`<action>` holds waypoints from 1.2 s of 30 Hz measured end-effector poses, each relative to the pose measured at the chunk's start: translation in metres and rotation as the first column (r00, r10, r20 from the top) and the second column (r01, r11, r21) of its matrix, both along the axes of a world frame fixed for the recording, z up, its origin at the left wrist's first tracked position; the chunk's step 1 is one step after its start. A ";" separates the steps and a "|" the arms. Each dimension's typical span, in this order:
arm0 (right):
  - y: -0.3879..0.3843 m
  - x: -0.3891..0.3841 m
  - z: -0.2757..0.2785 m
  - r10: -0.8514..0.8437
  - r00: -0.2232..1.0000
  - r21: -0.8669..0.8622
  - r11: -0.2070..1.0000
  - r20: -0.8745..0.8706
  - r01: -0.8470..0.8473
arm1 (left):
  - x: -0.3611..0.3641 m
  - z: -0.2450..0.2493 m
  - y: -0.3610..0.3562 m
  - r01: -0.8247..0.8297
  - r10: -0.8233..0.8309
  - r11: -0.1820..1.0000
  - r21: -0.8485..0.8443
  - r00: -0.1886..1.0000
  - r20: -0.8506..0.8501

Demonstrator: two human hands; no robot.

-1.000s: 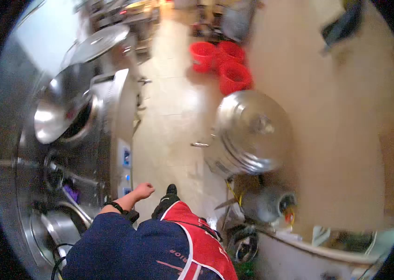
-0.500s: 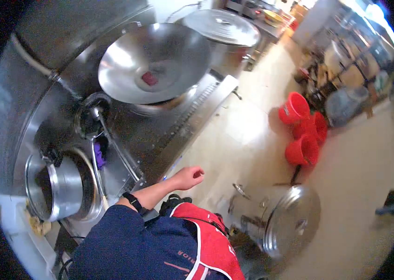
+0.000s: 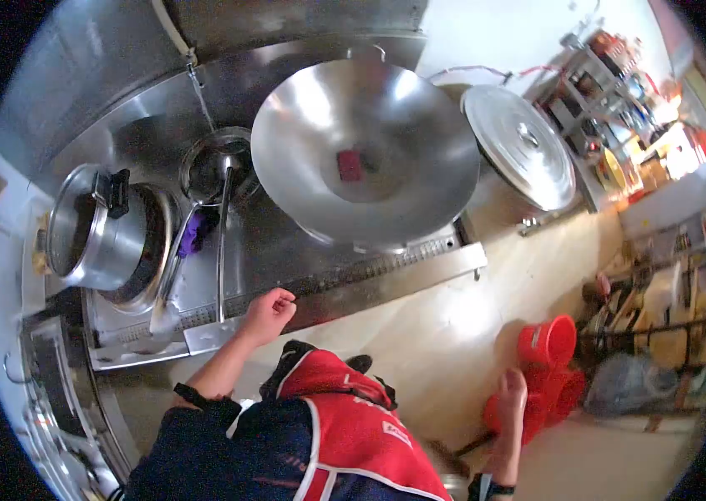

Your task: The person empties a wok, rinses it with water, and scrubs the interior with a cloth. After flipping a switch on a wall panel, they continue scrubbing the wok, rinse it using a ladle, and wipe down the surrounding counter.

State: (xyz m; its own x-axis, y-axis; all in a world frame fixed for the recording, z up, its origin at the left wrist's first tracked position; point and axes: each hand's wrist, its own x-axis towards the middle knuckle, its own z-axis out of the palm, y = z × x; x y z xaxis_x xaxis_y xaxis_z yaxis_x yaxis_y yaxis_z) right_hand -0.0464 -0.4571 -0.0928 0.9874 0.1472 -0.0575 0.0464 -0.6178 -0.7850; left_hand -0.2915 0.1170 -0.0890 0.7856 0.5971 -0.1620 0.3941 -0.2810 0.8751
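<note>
My left hand [image 3: 271, 317] is loosely curled above the front edge of the steel stove counter, with nothing visible in it. My right hand [image 3: 512, 392] hangs over the floor at the lower right, in front of the red buckets [image 3: 549, 342]; its fingers are blurred. A large wok [image 3: 420, 159] stands on the counter, with a dark red block [image 3: 349, 165] lying inside near its bottom. To the left of the wok a ladle [image 3: 223, 234] rests with its bowl on a round pan [image 3: 194, 171]. A purple cloth [image 3: 196, 232] lies beside it.
A steel pot [image 3: 115, 246] stands on the counter's left end. Right of the wok is a big pot with a round lid [image 3: 520, 146]. The counter's front edge [image 3: 370, 301] runs before me. Shelves and a rack [image 3: 662, 326] with boards stand at the right.
The view has turned right toward the stove, so the wok now sits more centrally. My right hand has come into view. The lidded pot on the floor is mostly out of view.
</note>
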 end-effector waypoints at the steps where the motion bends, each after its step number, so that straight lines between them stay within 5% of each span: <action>1: 0.047 0.054 0.023 0.216 0.974 -0.295 0.937 0.074 -0.186 | 0.020 0.020 -0.008 -0.032 0.032 0.999 -0.002 0.999 0.009; 4: 0.201 0.135 0.090 0.516 0.845 -0.279 0.840 0.143 -0.466 | 0.075 0.078 -0.031 0.040 -0.082 0.971 0.234 0.982 0.172; 5: 0.247 0.149 0.103 0.572 0.807 -0.155 0.819 0.147 -0.553 | 0.097 0.091 -0.035 0.037 -0.124 0.937 0.346 0.965 0.232; 8: 0.368 0.172 0.113 0.795 0.590 -0.290 0.603 0.142 -0.743 | 0.157 0.108 -0.042 0.117 -0.255 0.897 0.425 0.925 0.283; 11: 0.452 0.171 0.093 0.955 0.284 -0.469 0.292 0.090 -0.834 | 0.206 0.074 -0.045 0.207 -0.306 0.905 0.372 0.923 0.231; 13: 0.494 0.168 0.056 0.966 0.254 -0.407 0.252 0.050 -0.878 | 0.218 0.063 -0.053 0.314 -0.330 0.914 0.257 0.944 0.023; 14: 0.513 0.166 0.045 0.972 0.234 -0.339 0.226 0.018 -0.913 | 0.221 0.068 -0.053 0.329 -0.342 0.884 0.332 0.939 -0.019; 18: 0.579 0.167 0.021 0.965 0.200 -0.432 0.110 -0.170 -0.895 | 0.229 0.074 -0.048 0.432 -0.388 0.855 0.289 0.900 -0.197; 19: 0.593 0.173 0.005 0.962 0.243 -0.547 0.139 -0.122 -0.826 | 0.229 0.070 -0.050 0.418 -0.374 0.862 0.285 0.906 -0.199; 21: 0.625 0.190 -0.041 0.962 0.263 -0.647 0.157 -0.070 -0.746 | 0.231 0.056 -0.053 0.163 -0.224 0.869 0.468 0.972 0.077; 22: 0.637 0.200 -0.073 0.956 0.290 -0.671 0.183 -0.051 -0.719 | 0.231 0.069 -0.048 0.319 -0.324 0.843 0.433 0.944 -0.064; 24: 0.643 0.216 -0.099 0.953 0.300 -0.692 0.188 -0.043 -0.697 | 0.236 0.061 -0.051 0.316 -0.299 0.861 0.398 0.948 -0.105; 26: 0.640 0.227 -0.094 0.991 0.107 -0.737 0.010 -0.084 -0.675 | 0.243 0.072 -0.049 0.326 -0.285 0.894 0.307 0.943 -0.171; 28: 0.625 0.244 -0.033 0.928 0.108 -0.611 -0.144 -0.357 -0.779 | 0.246 0.075 -0.055 0.324 -0.270 0.897 0.300 0.940 -0.208; 29: 0.617 0.285 -0.086 0.950 0.034 -0.617 -0.174 -0.310 -0.767 | 0.247 0.077 -0.051 0.325 -0.254 0.895 0.307 0.935 -0.250; 30: 0.611 0.329 -0.142 0.964 -0.042 -0.625 -0.202 -0.261 -0.754 | 0.249 0.096 -0.040 0.371 -0.321 0.922 0.110 0.892 -0.319; 31: 0.605 0.344 -0.090 0.992 0.104 -0.619 0.039 -0.069 -0.784 | 0.256 0.092 -0.044 0.343 -0.286 0.932 0.119 0.897 -0.338; 32: 0.618 0.369 -0.083 0.939 0.288 -0.563 0.139 -0.186 -0.815 | 0.260 0.086 -0.053 0.175 -0.145 0.975 0.140 0.969 -0.200; 33: 0.639 0.406 -0.069 0.927 0.325 -0.518 0.187 -0.189 -0.835 | 0.268 0.082 -0.059 0.005 0.003 0.989 0.146 0.999 -0.051; 34: 0.660 0.435 -0.084 0.841 0.497 -0.175 0.468 -0.212 -0.866 | 0.275 0.085 -0.056 -0.057 0.057 0.998 0.011 0.998 -0.025; 35: 0.660 0.458 -0.085 0.924 0.055 -0.695 0.323 0.379 -0.642 | 0.271 0.091 -0.052 -0.049 0.050 0.998 0.031 0.998 -0.043; 36: 0.677 0.453 -0.068 0.926 0.071 -0.730 0.337 0.370 -0.594 | 0.262 0.098 -0.047 -0.015 0.007 0.996 -0.088 0.995 -0.097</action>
State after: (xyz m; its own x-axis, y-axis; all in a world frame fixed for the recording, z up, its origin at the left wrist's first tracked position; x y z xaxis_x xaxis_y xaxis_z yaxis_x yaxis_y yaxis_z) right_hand 0.4067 0.2198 -0.1604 0.0291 0.9740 0.2245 0.9993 -0.0338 0.0172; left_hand -0.0293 0.0696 0.0090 0.7573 0.5855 -0.2893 0.4806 -0.1998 0.8539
